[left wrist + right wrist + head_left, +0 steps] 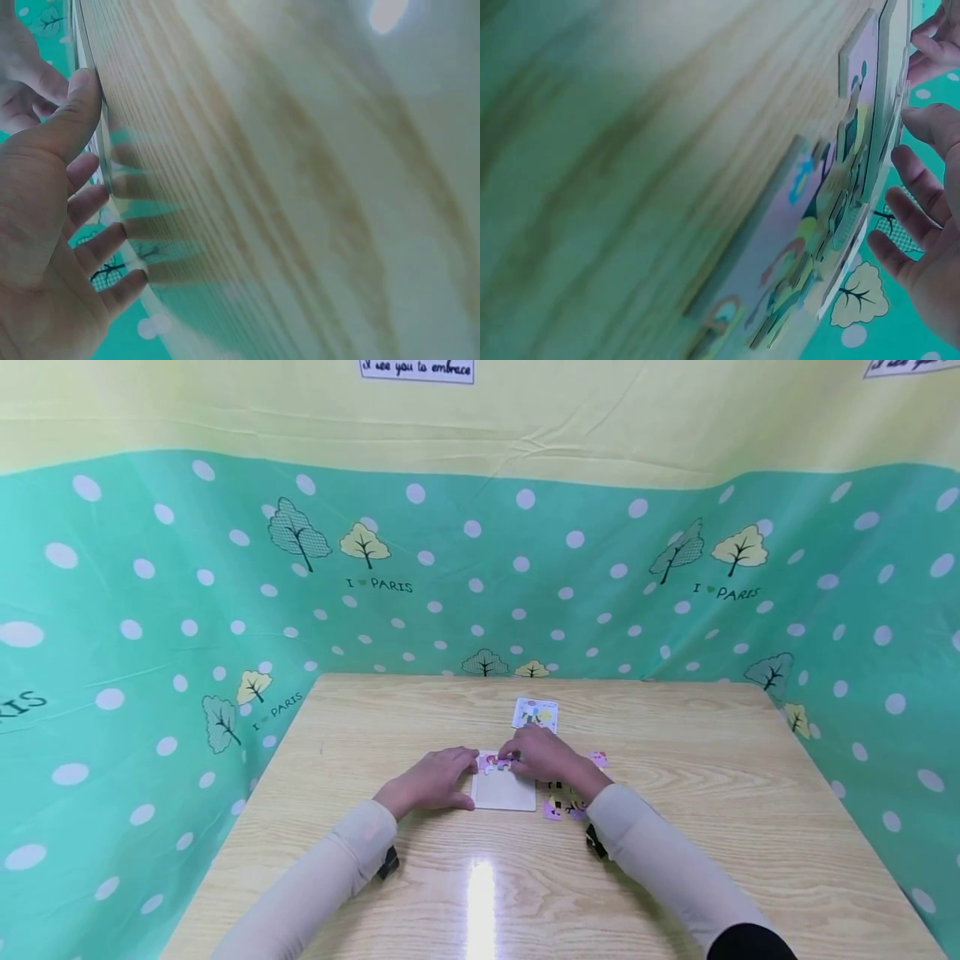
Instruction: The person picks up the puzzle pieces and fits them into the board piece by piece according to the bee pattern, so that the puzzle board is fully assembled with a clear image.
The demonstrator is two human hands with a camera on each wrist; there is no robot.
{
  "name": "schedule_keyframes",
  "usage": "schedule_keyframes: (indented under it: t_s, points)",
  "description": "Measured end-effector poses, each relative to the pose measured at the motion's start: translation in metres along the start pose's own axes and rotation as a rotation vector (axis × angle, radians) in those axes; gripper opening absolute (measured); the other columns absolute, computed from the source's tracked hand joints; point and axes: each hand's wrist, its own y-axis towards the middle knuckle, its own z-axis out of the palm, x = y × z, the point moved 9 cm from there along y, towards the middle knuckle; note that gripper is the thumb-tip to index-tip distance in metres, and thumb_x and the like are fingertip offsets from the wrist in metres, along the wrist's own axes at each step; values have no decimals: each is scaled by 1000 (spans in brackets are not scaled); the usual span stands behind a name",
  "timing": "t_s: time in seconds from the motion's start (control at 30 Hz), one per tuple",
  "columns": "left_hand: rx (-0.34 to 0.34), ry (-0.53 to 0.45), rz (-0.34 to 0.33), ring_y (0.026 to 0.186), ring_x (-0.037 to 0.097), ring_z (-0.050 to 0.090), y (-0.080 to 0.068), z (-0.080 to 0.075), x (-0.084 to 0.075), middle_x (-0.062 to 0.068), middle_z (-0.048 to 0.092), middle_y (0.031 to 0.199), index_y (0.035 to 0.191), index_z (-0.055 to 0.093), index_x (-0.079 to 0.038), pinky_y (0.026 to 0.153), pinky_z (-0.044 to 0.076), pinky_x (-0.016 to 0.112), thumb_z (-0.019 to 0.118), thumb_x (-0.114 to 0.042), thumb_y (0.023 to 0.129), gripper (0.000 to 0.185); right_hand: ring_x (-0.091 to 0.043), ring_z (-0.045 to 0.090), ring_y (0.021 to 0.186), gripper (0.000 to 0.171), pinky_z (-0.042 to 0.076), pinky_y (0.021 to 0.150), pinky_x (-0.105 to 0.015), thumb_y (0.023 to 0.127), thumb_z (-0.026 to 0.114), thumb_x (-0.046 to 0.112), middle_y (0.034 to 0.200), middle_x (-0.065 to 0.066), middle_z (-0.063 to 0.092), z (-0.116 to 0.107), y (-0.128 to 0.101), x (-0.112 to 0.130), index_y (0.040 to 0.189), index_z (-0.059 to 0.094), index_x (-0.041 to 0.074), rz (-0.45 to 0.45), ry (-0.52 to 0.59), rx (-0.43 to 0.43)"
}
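A white puzzle tray (504, 795) lies on the table, with several pink puzzle pieces (491, 763) along its far side. My left hand (438, 779) rests at the tray's left edge; the left wrist view shows its thumb (84, 105) raised along the edge and the other fingers spread. My right hand (542, 753) reaches over the tray's far right corner, index finger and thumb down at the pieces. Its fingers (915, 217) look loosely bent in the right wrist view. I cannot tell whether it pinches a piece there.
Loose puzzle pieces (552, 810) lie right of the tray, partly under my right wrist. Seen from the right wrist, several pieces (757, 247) lie flat near the tray. A picture card (536, 712) lies beyond the tray. Behind the wooden table (712, 777) hangs a green dotted cloth (450, 610).
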Motion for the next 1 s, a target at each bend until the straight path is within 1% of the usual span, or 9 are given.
schedule_keyframes:
  t_s: [0.27, 0.47, 0.77, 1.0]
  points:
    - [-8, 13, 9, 144, 29, 47, 1, -1, 0, 8, 48, 157, 127, 57, -17, 116, 43, 52, 76, -59, 83, 63, -18, 59, 102, 26, 50, 94, -39, 92, 71, 22, 108, 3, 74, 3, 5, 3, 117, 77, 27, -4, -51, 14]
    - [2, 21, 5, 145, 29, 46, 2, 0, 1, 8, 47, 157, 127, 57, -18, 116, 43, 51, 75, -60, 83, 63, -20, 58, 103, 27, 50, 94, -40, 92, 72, 20, 109, 0, 73, 2, 5, 5, 118, 76, 26, 6, -50, 17]
    - [-2, 8, 13, 144, 30, 47, 2, -2, 1, 10, 48, 156, 128, 57, -17, 116, 43, 53, 75, -59, 83, 64, -21, 59, 103, 24, 51, 93, -41, 93, 71, 23, 112, -3, 70, 3, 4, 6, 116, 77, 26, 6, -63, 15]
    - [6, 6, 10, 145, 30, 46, 2, -2, 2, 9, 48, 157, 128, 57, -16, 117, 42, 52, 74, -59, 84, 64, -23, 59, 108, 26, 51, 96, -44, 95, 68, 23, 118, -5, 68, 4, 3, 4, 120, 75, 27, 37, -40, 47]
